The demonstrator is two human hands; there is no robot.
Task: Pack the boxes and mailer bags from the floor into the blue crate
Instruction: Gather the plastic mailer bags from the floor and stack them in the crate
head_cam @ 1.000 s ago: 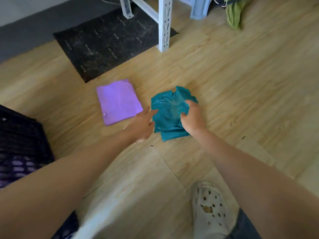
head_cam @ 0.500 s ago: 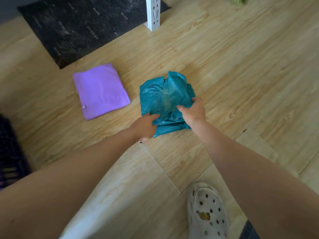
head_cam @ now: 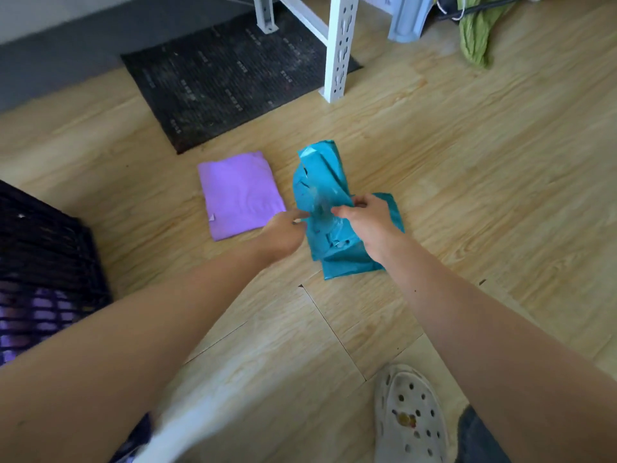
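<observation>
print on the dark mat is unreadable.

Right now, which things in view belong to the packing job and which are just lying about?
Job: teal mailer bag pinched by the right hand, purple mailer bag, crate.
Lying about: black mat, white rack leg, green cloth.

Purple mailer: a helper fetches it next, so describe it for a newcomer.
Find the dark mat by the white shelf leg. Just nearer on the wood floor lies the purple mailer. It is flat and smooth; the teal mailer is crumpled.
</observation>
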